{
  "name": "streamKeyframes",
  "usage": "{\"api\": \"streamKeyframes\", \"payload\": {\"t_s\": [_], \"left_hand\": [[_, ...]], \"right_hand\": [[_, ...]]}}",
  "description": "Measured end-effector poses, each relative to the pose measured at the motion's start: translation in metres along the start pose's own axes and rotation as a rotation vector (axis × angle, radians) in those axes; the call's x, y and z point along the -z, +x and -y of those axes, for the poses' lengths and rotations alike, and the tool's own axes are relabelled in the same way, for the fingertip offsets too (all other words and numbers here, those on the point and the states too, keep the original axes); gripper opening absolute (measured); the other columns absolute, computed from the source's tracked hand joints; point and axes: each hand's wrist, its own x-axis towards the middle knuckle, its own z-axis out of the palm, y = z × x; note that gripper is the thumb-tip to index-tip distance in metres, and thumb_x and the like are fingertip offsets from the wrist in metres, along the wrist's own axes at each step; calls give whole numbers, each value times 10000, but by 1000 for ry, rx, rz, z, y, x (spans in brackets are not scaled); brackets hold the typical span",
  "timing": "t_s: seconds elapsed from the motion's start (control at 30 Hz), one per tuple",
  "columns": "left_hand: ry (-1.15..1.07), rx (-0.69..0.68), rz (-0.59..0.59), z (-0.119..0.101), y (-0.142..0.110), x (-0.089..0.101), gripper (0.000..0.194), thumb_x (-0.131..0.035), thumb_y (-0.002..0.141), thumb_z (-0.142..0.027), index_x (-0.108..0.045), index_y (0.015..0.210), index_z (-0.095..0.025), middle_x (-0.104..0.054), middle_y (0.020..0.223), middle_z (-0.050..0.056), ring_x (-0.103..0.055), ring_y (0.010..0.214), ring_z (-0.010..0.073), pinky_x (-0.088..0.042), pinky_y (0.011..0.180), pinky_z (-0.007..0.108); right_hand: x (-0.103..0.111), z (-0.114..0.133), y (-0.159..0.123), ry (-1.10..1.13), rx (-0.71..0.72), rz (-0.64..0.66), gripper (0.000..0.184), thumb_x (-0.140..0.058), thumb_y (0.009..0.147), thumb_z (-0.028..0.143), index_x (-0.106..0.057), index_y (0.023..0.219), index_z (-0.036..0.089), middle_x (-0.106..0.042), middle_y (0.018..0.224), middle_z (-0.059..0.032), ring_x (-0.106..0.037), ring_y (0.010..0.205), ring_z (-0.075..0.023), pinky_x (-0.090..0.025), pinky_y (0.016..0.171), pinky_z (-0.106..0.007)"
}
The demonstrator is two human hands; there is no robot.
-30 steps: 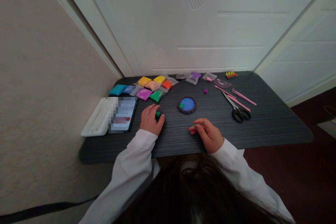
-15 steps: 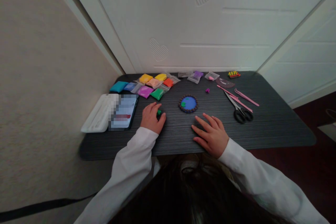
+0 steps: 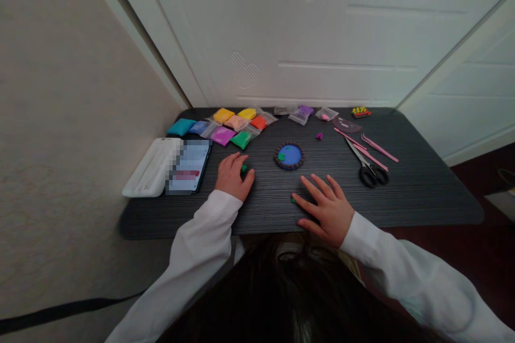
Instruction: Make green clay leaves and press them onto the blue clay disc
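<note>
My left hand (image 3: 233,176) rests on the dark table with its fingers curled around a small lump of green clay (image 3: 243,169), partly hidden by the fingers. My right hand (image 3: 328,211) lies with fingers spread; its index fingertip touches a tiny green clay piece (image 3: 293,200) on the tabletop. Between and beyond both hands sits a round blue clay disc (image 3: 292,156) with a brown beaded rim (image 3: 302,163). Green bits lie on the disc's left side and near its top.
Bagged coloured clay (image 3: 222,135) lies along the back left. At the left are a white case (image 3: 151,169) and a phone (image 3: 189,167). Black-handled scissors (image 3: 367,167), pink tools (image 3: 380,147) and a purple clay bit (image 3: 319,136) lie to the right.
The tiny green piece now shows at my right index fingertip, and that hand's fingers have shifted slightly. My left hand stays at the green lump. The view has tilted a little.
</note>
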Motion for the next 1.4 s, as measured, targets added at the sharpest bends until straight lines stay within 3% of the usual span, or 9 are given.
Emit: {"api": "streamKeyframes", "payload": {"t_s": [0.1,0.2,0.43,0.57,0.77,0.97,1.13,1.27,1.4], "left_hand": [[-5,-4,-4,0,0,0,395,-485,721,-307,-534,1051,-95,-509,1114,149,-433,1071,242,-317,949,379],[-6,-7,-4,0,0,-1,392,-487,721,-309,-531,1051,-102,-510,1116,143,-434,1072,241,-316,951,384],[-20,-4,10,0,0,0,390,-482,725,-307,-524,1056,-105,-504,1119,143,-428,1076,240,-315,950,384],[-27,-6,9,0,0,0,388,-483,724,-308,-522,1053,-107,-502,1119,142,-427,1074,239,-312,951,385],[-37,-10,2,-1,-1,0,385,-483,725,-311,-521,1052,-110,-500,1118,142,-423,1077,237,-311,952,385],[-31,4,5,-1,-1,1,386,-482,724,-308,-521,1053,-110,-499,1122,135,-422,1077,233,-308,955,372],[-28,2,9,-1,-1,0,385,-477,725,-312,-515,1057,-120,-496,1124,133,-423,1077,239,-308,952,388],[-37,10,15,-2,0,1,383,-477,724,-314,-512,1058,-130,-495,1125,130,-422,1079,245,-312,946,403],[-38,12,16,-2,0,2,380,-474,725,-309,-509,1061,-134,-495,1127,130,-420,1082,247,-309,945,412]], "right_hand": [[-7,-1,2,61,45,-40,409,-391,818,420,-450,1191,264,-418,1282,-74,-328,1179,-266,-206,963,-488],[-22,-5,7,168,54,-114,290,-415,827,302,-543,1079,238,-590,1013,-60,-491,937,-188,-360,823,-367],[-32,-12,19,234,-93,-196,203,-450,808,295,-582,916,184,-616,828,-53,-525,794,-166,-395,717,-317],[-28,-6,15,103,-80,-158,340,-426,813,383,-544,1065,189,-599,1025,-63,-501,935,-207,-382,797,-371],[-26,10,1,34,132,3,508,-303,852,420,-346,1264,126,-366,1331,-60,-272,1239,-203,-184,1025,-413],[-19,3,3,-3,10,41,578,-277,841,463,-273,1302,115,-323,1350,-83,-232,1260,-229,-161,1025,-462],[-17,7,7,49,138,63,588,-300,826,486,-281,1299,136,-314,1357,-62,-244,1258,-206,-187,1030,-431],[-18,10,9,25,10,13,592,-329,820,466,-299,1291,108,-348,1334,-103,-241,1256,-243,-197,1012,-471],[-19,10,11,69,135,42,578,-325,820,475,-295,1293,143,-328,1350,-67,-261,1249,-219,-189,1023,-448]]}}
